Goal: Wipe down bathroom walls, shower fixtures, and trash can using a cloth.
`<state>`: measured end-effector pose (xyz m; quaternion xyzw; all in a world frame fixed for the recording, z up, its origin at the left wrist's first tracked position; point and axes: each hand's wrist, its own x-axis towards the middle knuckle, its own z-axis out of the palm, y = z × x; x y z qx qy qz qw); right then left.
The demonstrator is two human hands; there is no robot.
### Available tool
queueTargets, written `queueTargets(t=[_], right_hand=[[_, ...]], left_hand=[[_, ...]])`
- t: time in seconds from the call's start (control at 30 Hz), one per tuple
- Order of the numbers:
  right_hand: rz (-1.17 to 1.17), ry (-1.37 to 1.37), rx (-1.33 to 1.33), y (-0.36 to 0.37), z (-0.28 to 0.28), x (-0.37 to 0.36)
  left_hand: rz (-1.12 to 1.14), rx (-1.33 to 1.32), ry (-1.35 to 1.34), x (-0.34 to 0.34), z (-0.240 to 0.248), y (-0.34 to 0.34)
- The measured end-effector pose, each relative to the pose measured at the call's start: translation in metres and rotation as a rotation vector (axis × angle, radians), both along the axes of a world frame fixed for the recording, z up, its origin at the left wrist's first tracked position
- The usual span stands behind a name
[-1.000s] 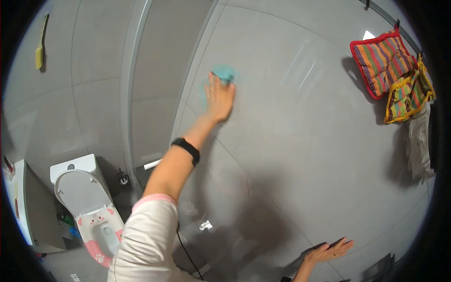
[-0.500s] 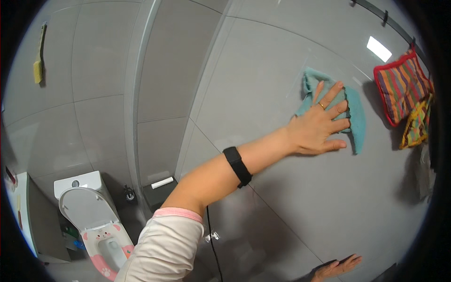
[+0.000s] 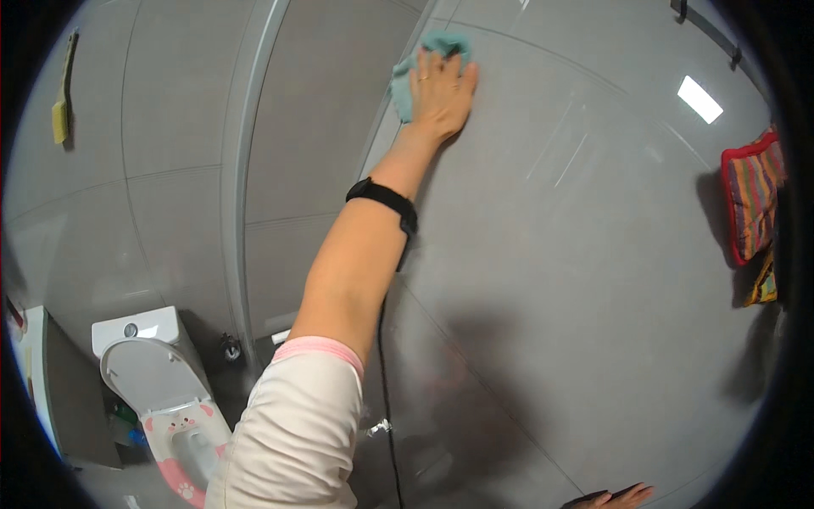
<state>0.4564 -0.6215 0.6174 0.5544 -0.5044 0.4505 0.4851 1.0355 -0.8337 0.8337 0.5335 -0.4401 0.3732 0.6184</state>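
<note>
My left hand (image 3: 443, 95) is high on the grey tiled wall (image 3: 543, 254), holding a teal cloth (image 3: 402, 88) flat against it. Its fingers point up over the cloth, which bunches above the fingertips and sticks out on the left. The cloth lies near the wall's left edge, beside a recessed strip of tile. A black band (image 3: 383, 197) circles my left forearm. At the lower right edge my right hand (image 3: 623, 496) shows only in part, its fingers stretched out against the wall, with nothing seen in it.
A striped, red-edged cloth (image 3: 753, 199) hangs at the right below a rail with hooks (image 3: 716, 34). A white toilet (image 3: 140, 327) with its lid up stands lower left, beside a cabinet (image 3: 76, 390). A yellow brush (image 3: 61, 119) hangs upper left. A black cord (image 3: 386, 382) runs down behind my arm.
My left hand has carried the teal cloth from the right part of the wall up and left to its edge. My right hand has sunk slightly toward the lower edge.
</note>
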Motion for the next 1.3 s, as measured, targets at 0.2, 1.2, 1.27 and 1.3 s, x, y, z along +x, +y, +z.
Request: queueTargets(t=[0.2, 1.2, 1.27, 1.3], right_hand=[[0.099, 0.053, -0.217, -0.010, 0.004, -0.019], [0.147, 0.209, -0.094, -0.017, -0.001, -0.030], [0.160, 0.196, -0.089, -0.021, -0.003, -0.028], [0.164, 0.192, -0.088, -0.023, -0.004, -0.027]], left_hand=[[-0.249, 0.131, 0.256, -0.032, -0.132, 0.017], [-0.479, 0.396, 0.833, -0.047, -0.477, 0.037], [-0.323, 0.468, 0.884, -0.056, -0.518, 0.029], [-0.253, 0.475, 0.921, -0.082, -0.539, 0.028]])
